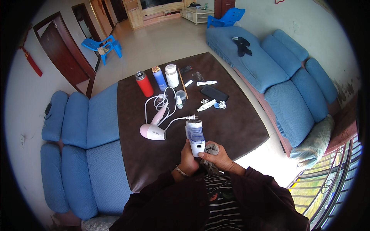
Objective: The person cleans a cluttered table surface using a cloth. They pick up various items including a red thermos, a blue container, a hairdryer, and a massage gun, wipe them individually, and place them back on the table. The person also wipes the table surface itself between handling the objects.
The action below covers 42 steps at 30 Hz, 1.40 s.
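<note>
My left hand (pixel 189 157) is wrapped around the lower left side of a white handheld device (pixel 197 139), which looks like a portable nebulizer. It has a see-through, blue-tinted chamber and a round ribbed cap at the far end. A crumpled grey-brown cloth (pixel 211 161) is bunched in my right hand (pixel 219 157), whose thumb presses on the device's near end. Just beyond the cap lies the two-pin plug (pixel 192 117) of a pink and white hair dryer (pixel 154 130). Both hands are over the near part of a dark brown covered table (pixel 162 170).
Across the table stand a red flask (pixel 144 84), a blue pencil holder (pixel 159 78), a white bottle (pixel 172 76) and a small spray bottle (pixel 179 102). Farther right lie a black phone-like slab (pixel 214 93) and white tubes (pixel 206 105). Blue sofas (pixel 105 170) flank the table.
</note>
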### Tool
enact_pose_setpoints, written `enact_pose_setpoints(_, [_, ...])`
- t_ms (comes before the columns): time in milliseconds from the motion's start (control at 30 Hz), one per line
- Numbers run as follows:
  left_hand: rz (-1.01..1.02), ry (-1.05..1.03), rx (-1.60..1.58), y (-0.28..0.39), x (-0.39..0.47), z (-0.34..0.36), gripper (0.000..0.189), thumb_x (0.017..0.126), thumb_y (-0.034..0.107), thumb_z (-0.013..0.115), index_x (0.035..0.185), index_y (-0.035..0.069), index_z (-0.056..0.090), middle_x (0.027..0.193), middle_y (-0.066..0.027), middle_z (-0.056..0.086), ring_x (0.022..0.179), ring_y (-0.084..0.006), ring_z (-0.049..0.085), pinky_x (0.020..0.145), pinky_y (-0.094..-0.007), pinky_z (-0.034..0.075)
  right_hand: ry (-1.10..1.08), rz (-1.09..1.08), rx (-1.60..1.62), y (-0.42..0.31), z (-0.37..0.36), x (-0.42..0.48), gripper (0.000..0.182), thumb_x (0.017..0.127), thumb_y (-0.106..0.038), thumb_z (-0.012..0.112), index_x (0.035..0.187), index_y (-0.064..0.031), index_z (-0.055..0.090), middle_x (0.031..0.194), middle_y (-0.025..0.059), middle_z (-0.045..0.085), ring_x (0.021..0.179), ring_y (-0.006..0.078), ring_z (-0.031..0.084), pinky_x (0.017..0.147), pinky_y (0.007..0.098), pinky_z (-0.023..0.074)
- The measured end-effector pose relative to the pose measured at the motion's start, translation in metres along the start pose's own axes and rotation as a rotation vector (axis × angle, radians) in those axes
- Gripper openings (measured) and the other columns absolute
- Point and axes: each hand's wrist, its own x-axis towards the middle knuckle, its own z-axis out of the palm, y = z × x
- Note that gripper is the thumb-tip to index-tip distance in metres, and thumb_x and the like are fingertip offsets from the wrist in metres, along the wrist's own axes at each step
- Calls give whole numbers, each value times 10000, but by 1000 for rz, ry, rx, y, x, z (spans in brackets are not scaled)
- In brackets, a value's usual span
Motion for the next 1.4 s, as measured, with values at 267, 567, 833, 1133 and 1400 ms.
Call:
enact_pose_setpoints(267, [211, 261, 109, 35, 12, 21, 386, 1053, 382, 438, 1299, 87, 397, 1096, -52, 557, 886, -136, 579, 789, -310, 503, 248, 69, 301, 3, -5, -5, 409, 949, -426, 635, 1133, -61, 605, 972, 49, 655, 863, 151, 627, 807, 319, 531])
enact_pose_setpoints(567, [207, 108, 148, 45, 0, 46, 587, 940, -23, 547, 1459, 109, 308, 1220, -58, 540, 1001, -133, 565, 832, -293, 491, 366, -204, 351, 8, 15, 10, 626, 1015, -429, 518, 1498, -83, 321, 1365, 66, 487, 1240, 229, 488, 1075, 365, 378])
enact_pose_setpoints(833, [246, -71, 403, 43, -9, 59, 738, 875, -97, 541, 1521, 65, 222, 1313, -90, 496, 1052, -150, 560, 803, -272, 508, 522, -466, -81, 16, -9, 25, 478, 918, -165, 697, 1343, -48, 515, 1261, 163, 555, 1202, 296, 530, 1041, 366, 397])
enact_pose_setpoints(1133, [416, -233, 824, 38, -7, 52, 845, 838, -59, 636, 1546, 70, 195, 1293, -113, 508, 948, -107, 581, 743, -268, 529, 346, -1017, -1034, -42, -3, 16, 414, 794, -98, 741, 1198, -85, 653, 1190, 135, 639, 1186, 342, 578, 1061, 504, 386])
enact_pose_setpoints(1400, [233, -280, 817, 54, -22, 64, 1013, 817, -62, 658, 1574, 113, 9, 1084, -109, 587, 733, -115, 591, 644, -274, 537, 376, -580, -464, -43, -30, 31, 256, 882, -157, 725, 1114, -54, 701, 1159, 125, 656, 1062, 257, 631, 928, 351, 489])
